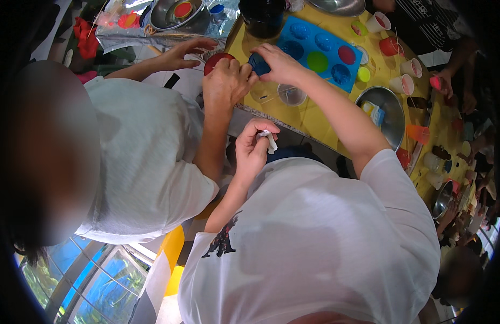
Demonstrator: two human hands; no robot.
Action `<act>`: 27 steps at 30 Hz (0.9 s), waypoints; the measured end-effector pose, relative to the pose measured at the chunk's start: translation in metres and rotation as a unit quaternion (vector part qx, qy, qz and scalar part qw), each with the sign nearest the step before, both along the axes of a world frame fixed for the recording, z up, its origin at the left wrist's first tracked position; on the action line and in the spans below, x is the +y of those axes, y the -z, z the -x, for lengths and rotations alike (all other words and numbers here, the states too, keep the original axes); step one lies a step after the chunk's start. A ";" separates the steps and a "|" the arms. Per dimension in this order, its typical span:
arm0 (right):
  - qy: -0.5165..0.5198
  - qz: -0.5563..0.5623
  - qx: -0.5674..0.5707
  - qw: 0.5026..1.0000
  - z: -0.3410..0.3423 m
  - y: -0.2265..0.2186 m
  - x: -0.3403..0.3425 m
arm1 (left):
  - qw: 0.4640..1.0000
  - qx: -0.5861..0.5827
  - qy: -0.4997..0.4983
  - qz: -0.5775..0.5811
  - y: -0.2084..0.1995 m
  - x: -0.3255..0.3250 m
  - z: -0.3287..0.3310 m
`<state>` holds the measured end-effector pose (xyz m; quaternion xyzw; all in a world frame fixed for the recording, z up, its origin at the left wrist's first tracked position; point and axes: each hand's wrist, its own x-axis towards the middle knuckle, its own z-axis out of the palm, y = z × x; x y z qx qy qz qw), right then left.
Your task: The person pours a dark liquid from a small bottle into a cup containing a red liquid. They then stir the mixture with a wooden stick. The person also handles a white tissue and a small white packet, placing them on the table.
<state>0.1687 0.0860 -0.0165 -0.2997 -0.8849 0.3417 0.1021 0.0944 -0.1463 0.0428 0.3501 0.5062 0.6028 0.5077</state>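
My right hand (285,66) reaches over the near edge of the table, its fingers closed on a small dark blue cup-like piece (259,63). Close against that piece is the hand (227,81) of a person at my left. A round red thing (217,62) lies beyond that person's knuckles, partly hidden. Held low in front of my shirt, my left hand (253,144) pinches a crumpled white tissue (269,141). The person's other hand (193,51) hovers with fingers spread. By my right wrist stands a clear plastic cup (291,95).
A blue silicone mold (318,51) with round hollows, some coloured, lies on the yellow tabletop (320,121). A black pot (262,17) stands behind. To the right are a metal bowl (387,116) with a packet inside and several cups. Other people work along the far side.
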 end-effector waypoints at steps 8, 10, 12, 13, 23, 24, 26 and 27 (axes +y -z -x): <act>0.096 -0.078 0.086 0.989 -0.035 -0.048 0.008 | 1.000 0.000 0.022 -0.009 -0.001 0.007 -0.008; 0.120 -0.105 0.108 0.981 -0.061 -0.075 0.005 | 0.999 -0.004 0.034 0.000 -0.002 0.009 -0.015; 0.143 -0.081 0.089 0.982 -0.091 -0.112 -0.007 | 0.999 -0.009 0.045 -0.002 -0.001 0.010 -0.022; 0.153 -0.070 0.081 0.982 -0.106 -0.123 -0.015 | 0.999 -0.009 0.050 -0.007 0.000 0.011 -0.026; 0.178 -0.035 0.035 0.983 -0.183 -0.075 -0.080 | 0.994 0.026 0.108 0.018 0.006 0.012 -0.048; 0.179 -0.034 0.038 0.982 -0.181 -0.065 -0.085 | 0.993 0.035 0.110 0.029 0.006 0.011 -0.049; 0.186 -0.019 0.000 0.982 -0.177 -0.048 -0.092 | 0.991 0.040 0.117 0.047 0.009 0.008 -0.050; 0.187 -0.011 -0.018 0.982 -0.174 -0.041 -0.093 | 0.992 0.034 0.112 0.046 0.012 0.007 -0.052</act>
